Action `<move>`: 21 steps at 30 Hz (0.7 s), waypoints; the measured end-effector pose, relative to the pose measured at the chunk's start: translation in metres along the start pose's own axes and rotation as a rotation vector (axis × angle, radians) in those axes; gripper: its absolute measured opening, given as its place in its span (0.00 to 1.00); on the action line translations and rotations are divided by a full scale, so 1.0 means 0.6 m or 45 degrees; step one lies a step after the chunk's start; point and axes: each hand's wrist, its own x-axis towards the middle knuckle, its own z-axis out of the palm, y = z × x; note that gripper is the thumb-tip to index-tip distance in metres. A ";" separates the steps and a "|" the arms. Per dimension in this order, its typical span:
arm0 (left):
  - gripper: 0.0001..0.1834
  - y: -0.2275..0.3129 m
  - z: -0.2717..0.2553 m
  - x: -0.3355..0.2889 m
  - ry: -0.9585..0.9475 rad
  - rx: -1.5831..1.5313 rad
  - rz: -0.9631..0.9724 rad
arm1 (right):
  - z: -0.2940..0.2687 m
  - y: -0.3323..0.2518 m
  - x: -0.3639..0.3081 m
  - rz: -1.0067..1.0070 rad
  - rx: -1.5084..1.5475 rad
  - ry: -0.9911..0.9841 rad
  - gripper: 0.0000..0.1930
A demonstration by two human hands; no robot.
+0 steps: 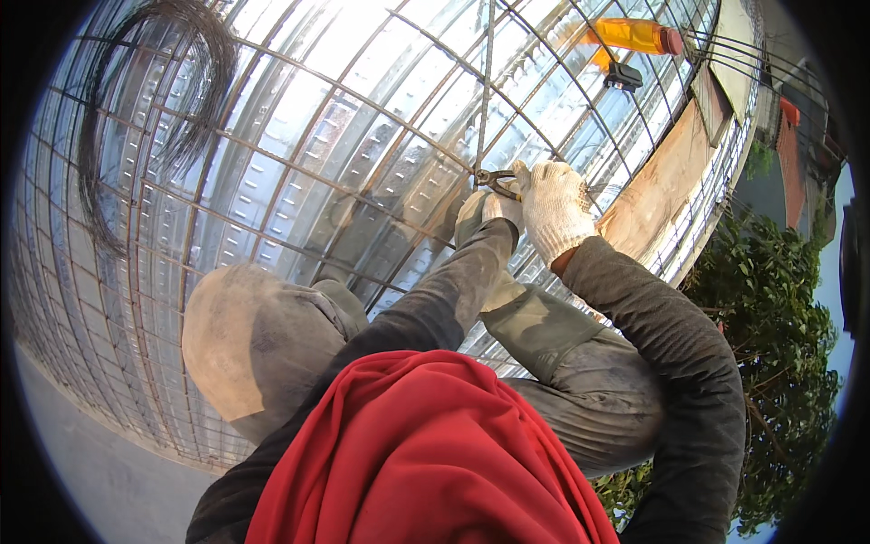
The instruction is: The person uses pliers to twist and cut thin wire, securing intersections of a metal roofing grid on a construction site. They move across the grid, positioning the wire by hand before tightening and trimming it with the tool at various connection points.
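Observation:
My right hand (555, 207), in a pale knitted glove, grips the handles of a pair of end-cutting pincers (497, 178). The metal jaws rest at a crossing of the steel rebar mesh (373, 202), where a long bar running away from me meets another bar. Just below the jaws is my gloved left hand (489, 214), closed and close against the right hand. Its fingers are largely hidden, so what it holds cannot be made out. Shiny corrugated metal decking (272, 204) lies under the mesh.
A coil of thin dark tie wire (93, 136) lies on the mesh at far left. At far right are an orange bottle (630, 35) and a small black object (623, 77). A wooden board (662, 181) borders the deck; beyond it stands a leafy tree (770, 308).

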 end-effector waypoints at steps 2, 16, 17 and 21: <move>0.21 -0.020 0.008 0.015 0.045 0.101 0.035 | -0.001 0.002 0.018 0.014 0.166 0.048 0.23; 0.24 0.038 -0.090 -0.086 -0.537 -1.778 -0.494 | 0.074 0.143 0.099 -0.142 0.187 0.072 0.10; 0.25 0.027 -0.102 -0.095 -0.494 -1.927 -0.464 | 0.086 0.123 0.077 -0.144 0.420 -0.011 0.12; 0.26 0.086 -0.137 -0.134 -0.685 -2.338 -0.470 | 0.171 0.100 0.010 0.227 2.577 -1.344 0.13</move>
